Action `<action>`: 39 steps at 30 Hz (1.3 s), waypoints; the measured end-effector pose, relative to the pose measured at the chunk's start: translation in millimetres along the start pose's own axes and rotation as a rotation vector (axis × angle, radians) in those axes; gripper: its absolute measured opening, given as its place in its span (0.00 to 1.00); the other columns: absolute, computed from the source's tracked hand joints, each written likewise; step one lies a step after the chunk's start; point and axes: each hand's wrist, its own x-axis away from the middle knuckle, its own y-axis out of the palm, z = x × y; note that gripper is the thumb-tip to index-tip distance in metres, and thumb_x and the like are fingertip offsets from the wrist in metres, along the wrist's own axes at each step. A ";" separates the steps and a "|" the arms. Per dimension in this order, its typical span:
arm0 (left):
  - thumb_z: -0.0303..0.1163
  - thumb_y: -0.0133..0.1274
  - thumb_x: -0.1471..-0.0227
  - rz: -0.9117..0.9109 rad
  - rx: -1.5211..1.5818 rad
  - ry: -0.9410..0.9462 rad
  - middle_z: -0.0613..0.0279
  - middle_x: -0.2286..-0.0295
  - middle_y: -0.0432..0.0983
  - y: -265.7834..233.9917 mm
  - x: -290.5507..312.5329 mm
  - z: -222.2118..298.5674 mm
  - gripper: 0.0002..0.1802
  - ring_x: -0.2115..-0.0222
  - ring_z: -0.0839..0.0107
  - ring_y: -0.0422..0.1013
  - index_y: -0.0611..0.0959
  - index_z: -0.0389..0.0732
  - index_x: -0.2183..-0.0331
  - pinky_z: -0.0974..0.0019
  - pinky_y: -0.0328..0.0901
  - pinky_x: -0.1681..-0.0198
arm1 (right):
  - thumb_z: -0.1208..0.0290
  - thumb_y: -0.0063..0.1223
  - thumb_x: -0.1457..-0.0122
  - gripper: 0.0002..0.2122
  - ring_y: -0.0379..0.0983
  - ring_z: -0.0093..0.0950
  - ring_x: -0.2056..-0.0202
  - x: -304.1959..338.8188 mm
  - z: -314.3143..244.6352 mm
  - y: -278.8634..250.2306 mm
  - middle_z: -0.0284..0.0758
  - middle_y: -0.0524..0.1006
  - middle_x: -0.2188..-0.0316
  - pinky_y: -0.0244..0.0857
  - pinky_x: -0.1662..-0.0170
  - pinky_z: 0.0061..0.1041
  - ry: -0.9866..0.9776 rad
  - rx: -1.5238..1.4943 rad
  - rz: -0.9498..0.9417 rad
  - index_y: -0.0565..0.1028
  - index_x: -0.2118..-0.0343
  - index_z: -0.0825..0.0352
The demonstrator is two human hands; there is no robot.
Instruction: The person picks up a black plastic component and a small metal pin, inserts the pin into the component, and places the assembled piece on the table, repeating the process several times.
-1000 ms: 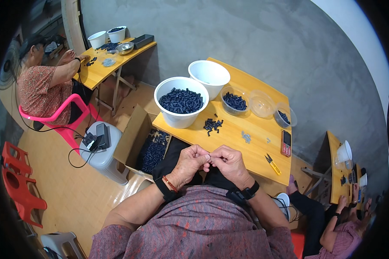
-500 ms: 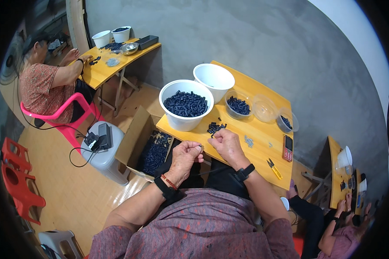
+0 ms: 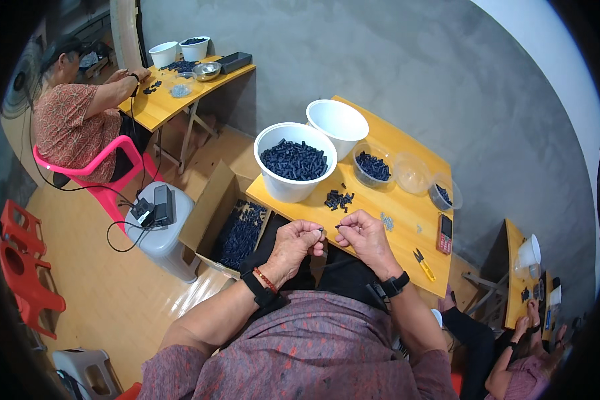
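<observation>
My left hand (image 3: 296, 247) is closed in a pinch at the near edge of the yellow table (image 3: 407, 260), with a tiny dark piece at its fingertips. Facing it, a small gap away, my right hand (image 3: 367, 239) pinches a small black piece (image 3: 338, 227) between thumb and finger. Just beyond lies a loose pile of short black tube-like pieces (image 3: 340, 199). A white bucket (image 3: 293, 190) full of such black pieces stands behind the left hand. Small silvery parts (image 3: 387, 221) are scattered right of my right hand.
Another white bucket (image 3: 345, 127), clear tubs (image 3: 372, 167), a red phone (image 3: 445, 233) and yellow-handled snips (image 3: 424, 265) are on the table. An open cardboard box (image 3: 210, 200) of black pieces sits lower left, beside a grey stool (image 3: 160, 233). Other people work at tables left and right.
My right hand has drawn back from the black pile toward my left hand, bringing a small black piece. The whole view has shifted slightly.
</observation>
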 end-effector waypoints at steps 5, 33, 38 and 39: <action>0.23 0.53 0.43 -0.136 0.002 -0.036 0.58 0.70 0.78 3.5 4.1 -2.2 0.05 0.75 0.74 0.74 0.78 0.34 0.63 0.70 0.73 0.70 | 0.82 0.52 0.41 0.01 0.78 0.21 0.70 14.7 -7.1 -3.1 0.34 0.78 0.71 0.73 0.65 0.18 -0.017 -0.102 -0.020 0.74 0.67 0.73; 0.20 0.52 0.44 -0.143 -0.056 0.041 0.59 0.72 0.78 15.1 12.9 -3.2 0.03 0.78 0.79 0.72 0.78 0.33 0.65 0.77 0.71 0.74 | 0.85 0.53 0.45 0.03 0.76 0.19 0.73 20.9 -0.5 12.6 0.34 0.79 0.74 0.71 0.69 0.18 -0.134 -0.049 0.014 0.78 0.70 0.74; 0.20 0.52 0.44 -0.104 -0.045 0.011 0.54 0.71 0.79 13.7 12.7 -7.8 0.02 0.76 0.74 0.74 0.77 0.32 0.66 0.72 0.72 0.71 | 0.84 0.53 0.43 0.04 0.75 0.19 0.73 23.9 0.1 11.4 0.32 0.78 0.74 0.71 0.69 0.17 -0.168 0.090 -0.046 0.79 0.69 0.72; 0.20 0.52 0.44 -0.105 -0.046 0.011 0.54 0.71 0.79 14.2 13.3 -8.5 0.02 0.76 0.74 0.74 0.77 0.32 0.66 0.72 0.72 0.71 | 0.83 0.53 0.42 0.04 0.76 0.18 0.73 24.6 -0.5 10.8 0.31 0.78 0.74 0.71 0.68 0.16 -0.210 0.199 -0.080 0.79 0.68 0.71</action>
